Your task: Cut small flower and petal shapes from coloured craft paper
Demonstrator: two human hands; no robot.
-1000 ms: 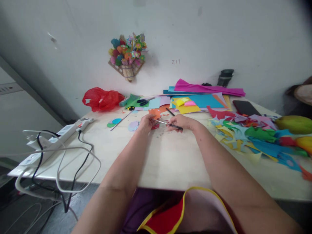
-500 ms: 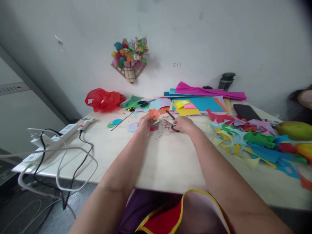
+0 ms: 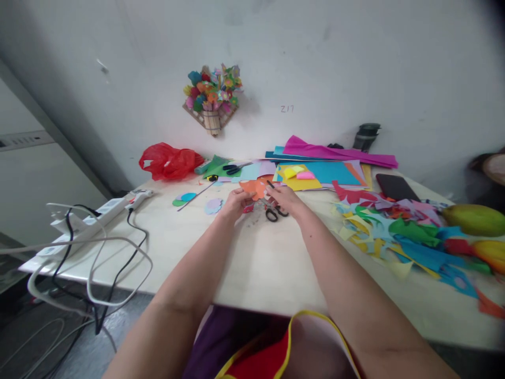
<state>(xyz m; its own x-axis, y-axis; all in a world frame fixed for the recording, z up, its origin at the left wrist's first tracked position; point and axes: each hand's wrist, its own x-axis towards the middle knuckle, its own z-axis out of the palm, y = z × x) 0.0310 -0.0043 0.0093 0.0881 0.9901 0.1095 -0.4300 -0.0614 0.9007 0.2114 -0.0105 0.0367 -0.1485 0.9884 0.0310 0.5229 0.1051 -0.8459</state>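
Note:
My left hand (image 3: 239, 203) is closed on the edge of an orange paper flower (image 3: 258, 190). Close beside it, my right hand (image 3: 287, 199) has its fingers bent around a slim black pen (image 3: 270, 184), and its fingertips are near the flower's right side. Black-handled scissors (image 3: 273, 213) sit just under my right hand, blades to the left; whether they rest on the table or touch the hand is unclear. A small red object (image 3: 248, 209) is partly hidden by my left hand. Lilac and blue scalloped paper cutouts (image 3: 213, 206) lie to the left.
Colored paper sheets (image 3: 335, 171) are stacked at the back. Paper scraps (image 3: 394, 226), a dark phone (image 3: 397, 187) and a green-yellow fruit (image 3: 473, 219) lie at right. Left are a red plastic bag (image 3: 171, 160) and a power strip (image 3: 89, 223) with loose cables. Other scissors (image 3: 233, 169) lie behind.
My right hand has moved left, up to the left hand and the flower. More of the scissors' handles shows below it. The orange flower is now tilted and partly covered.

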